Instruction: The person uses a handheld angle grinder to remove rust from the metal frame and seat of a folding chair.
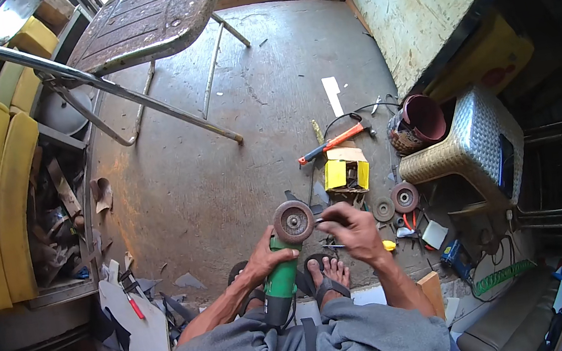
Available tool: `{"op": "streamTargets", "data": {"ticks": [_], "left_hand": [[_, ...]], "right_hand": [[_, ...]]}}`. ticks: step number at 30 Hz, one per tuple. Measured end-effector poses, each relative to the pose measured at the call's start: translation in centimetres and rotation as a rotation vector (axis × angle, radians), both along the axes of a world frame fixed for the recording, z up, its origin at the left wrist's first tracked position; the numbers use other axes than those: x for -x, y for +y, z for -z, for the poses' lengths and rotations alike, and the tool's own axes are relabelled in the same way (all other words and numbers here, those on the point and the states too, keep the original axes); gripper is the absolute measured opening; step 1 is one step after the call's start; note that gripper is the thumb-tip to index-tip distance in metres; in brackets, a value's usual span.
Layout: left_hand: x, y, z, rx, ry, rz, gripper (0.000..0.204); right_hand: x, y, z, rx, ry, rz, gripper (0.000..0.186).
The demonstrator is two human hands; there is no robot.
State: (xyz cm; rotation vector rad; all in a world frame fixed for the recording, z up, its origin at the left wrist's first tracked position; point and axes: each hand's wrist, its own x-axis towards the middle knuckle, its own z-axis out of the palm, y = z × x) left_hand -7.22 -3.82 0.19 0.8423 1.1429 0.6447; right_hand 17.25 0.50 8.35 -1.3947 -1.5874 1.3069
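Between my knees, a green angle grinder (280, 280) is held with its disc end pointing away from me. My left hand (264, 257) wraps round its body just below the head, thumb across the green housing. A round brown flap disc (295, 222) faces up on the head, its centre nut showing. At the disc's right edge is my right hand (355, 234), its fingers pinched together. A small dark bit shows at those fingertips; I cannot make out what it is. Below the grinder are my sandalled feet (329, 276).
Right of my hands lie a spare disc (405, 197), a yellow box (346, 175), an orange-handled hammer (334, 143) and a blue air tool (457, 260). A bucket (417, 124) and a metallic stool (463, 143) stand beyond. A rusty chair (144, 22) is ahead; yellow cushions (1, 200) stand left.
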Motion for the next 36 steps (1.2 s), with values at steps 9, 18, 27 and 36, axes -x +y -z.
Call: {"op": "streamTargets", "data": {"ticks": [9, 18, 27, 36], "left_hand": [[0.5, -0.3, 1.1, -0.097, 0.045, 0.008, 0.081], [0.6, -1.4, -0.3, -0.123, 0.059, -0.018, 0.081], [0.6, -0.9, -1.2, -0.105, 0.000, 0.000, 0.080], [1.1, -0.2, 0.9, -0.096, 0.097, -0.048, 0.086]], "right_hand": [[4.9, 2.1, 0.8, -0.518, -0.362, -0.170, 0.021], [3.9, 2.1, -0.6, -0.578, -0.515, -0.488, 0.036], [3.9, 3.4, -1.8, -0.595, -0.687, -0.657, 0.025], [7.5, 2.5, -3.0, -0.615, -0.944, -0.398, 0.026]]}}
